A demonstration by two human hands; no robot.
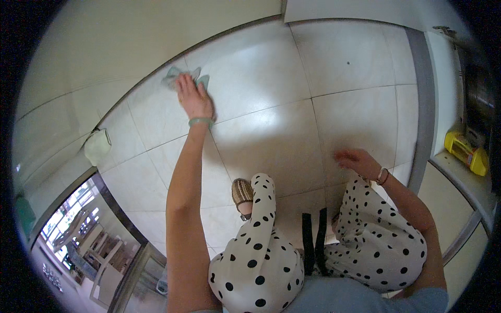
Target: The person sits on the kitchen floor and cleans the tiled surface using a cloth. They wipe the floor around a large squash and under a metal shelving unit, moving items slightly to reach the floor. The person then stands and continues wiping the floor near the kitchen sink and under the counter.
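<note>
My left hand reaches far forward with a green bangle at its wrist. It presses a pale green cloth onto the white tiled floor, near the base of the far wall. Folds of the cloth stick out around the fingers, and the part under the palm is hidden. My right hand hangs just past my right knee, above the floor. Its fingers point left, slightly blurred, and I see nothing in them.
A pale green container is by the left wall. At lower left a doorway shows wooden chairs. A yellow bottle lies on a ledge at the right. A small dark spot marks the far tiles. My sandalled foot rests on the floor.
</note>
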